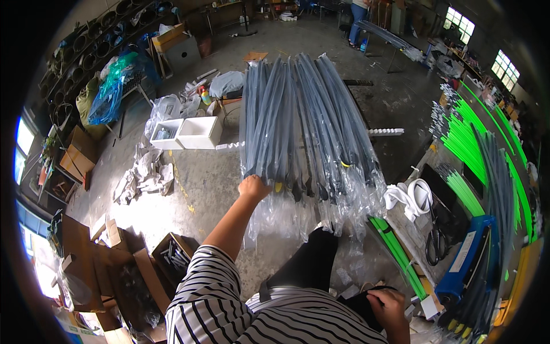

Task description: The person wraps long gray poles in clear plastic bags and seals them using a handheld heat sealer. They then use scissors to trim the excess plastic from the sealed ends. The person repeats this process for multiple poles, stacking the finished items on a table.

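Long dark grey rods in clear plastic sleeves [286, 114] lie side by side in front of me, their loose sleeve ends crumpled toward me. Small yellow pieces show near some of the rod ends. My left hand [255, 187] is closed on the near end of a sleeved rod at the left edge of the pile. Close to my right side, my right hand [388, 307] has its fingers curled in. Whatever lies inside those fingers, if anything, is hidden.
Beyond the pile's left side stand white foam boxes [199, 133]. Open cartons [172, 255] sit at lower left. On my right are black scissors [436, 246], a blue tool-like case [467, 261], a white strap roll [420, 198] and bright green rods [464, 132]. Another person [358, 23] stands far back.
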A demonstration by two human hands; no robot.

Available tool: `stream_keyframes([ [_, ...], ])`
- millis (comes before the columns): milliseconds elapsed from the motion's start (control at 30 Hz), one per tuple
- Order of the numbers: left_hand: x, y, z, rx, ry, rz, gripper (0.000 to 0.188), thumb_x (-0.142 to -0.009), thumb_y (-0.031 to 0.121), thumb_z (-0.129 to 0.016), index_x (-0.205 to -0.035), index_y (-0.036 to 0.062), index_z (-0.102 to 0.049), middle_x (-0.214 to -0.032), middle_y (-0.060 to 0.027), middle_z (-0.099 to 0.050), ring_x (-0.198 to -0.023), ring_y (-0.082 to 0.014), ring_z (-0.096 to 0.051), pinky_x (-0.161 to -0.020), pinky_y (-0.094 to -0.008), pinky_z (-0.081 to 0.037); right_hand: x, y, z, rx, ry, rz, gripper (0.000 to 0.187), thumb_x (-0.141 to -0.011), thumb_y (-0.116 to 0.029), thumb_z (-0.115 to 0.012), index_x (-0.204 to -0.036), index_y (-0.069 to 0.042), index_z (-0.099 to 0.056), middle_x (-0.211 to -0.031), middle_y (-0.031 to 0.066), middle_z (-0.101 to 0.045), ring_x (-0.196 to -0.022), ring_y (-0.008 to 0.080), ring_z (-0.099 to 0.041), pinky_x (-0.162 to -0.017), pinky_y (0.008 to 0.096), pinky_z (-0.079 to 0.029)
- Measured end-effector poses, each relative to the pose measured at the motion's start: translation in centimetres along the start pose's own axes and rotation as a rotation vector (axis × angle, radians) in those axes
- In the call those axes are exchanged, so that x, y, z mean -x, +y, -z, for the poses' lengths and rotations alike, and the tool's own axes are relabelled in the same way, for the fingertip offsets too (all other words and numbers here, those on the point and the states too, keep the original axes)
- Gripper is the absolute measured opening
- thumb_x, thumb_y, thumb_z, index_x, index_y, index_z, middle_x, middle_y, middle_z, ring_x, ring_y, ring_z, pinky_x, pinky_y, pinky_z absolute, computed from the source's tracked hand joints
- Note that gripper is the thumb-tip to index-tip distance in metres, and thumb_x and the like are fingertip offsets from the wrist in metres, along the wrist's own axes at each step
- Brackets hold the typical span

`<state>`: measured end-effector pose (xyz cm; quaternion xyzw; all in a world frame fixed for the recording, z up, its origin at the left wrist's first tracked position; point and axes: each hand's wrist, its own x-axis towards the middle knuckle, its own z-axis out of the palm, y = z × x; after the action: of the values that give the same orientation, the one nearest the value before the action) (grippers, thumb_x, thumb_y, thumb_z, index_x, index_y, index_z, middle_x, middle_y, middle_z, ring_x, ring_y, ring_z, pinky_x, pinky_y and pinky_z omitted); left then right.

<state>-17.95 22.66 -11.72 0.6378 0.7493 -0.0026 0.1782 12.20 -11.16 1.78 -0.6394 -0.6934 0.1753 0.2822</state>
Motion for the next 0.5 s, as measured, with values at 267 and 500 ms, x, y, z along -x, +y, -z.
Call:
stream_keyframes([
  [267,-2.5,-3.5,-2.7,0.217,0.116,0.248,0.049,-0.068,0.036,-0.063,-0.101,0.0029,-0.046,-0.106,-0.0173,-0.053,-0.101,-0.0287,-0.053,-0.085,-0.0361,-0.043,1.2,0.1,-0.4,-0.048,0.014,-0.107,0.009,-0.066,-0.003,-0.064,-0.075,-0.001,-0.062,-0.068,0.012,-0.06,-0.061,0.025,-0.059,-0.056,0.0294,-0.046],
  [500,-2.7,-5.0,-3.0,0.187,0.067,0.246,0.027,-0.075,0.018,-0.05,-0.096,0.0015,-0.058,-0.103,-0.0163,-0.057,-0.097,-0.0288,-0.055,-0.082,-0.036,-0.045,3.8,1.5,-0.4,-0.115,0.062,-0.276,0.009,-0.069,-0.004,-0.063,-0.077,0.0,-0.062,-0.069,0.0128,-0.06,-0.061,0.024,-0.059,-0.055,0.0283,-0.045],
])
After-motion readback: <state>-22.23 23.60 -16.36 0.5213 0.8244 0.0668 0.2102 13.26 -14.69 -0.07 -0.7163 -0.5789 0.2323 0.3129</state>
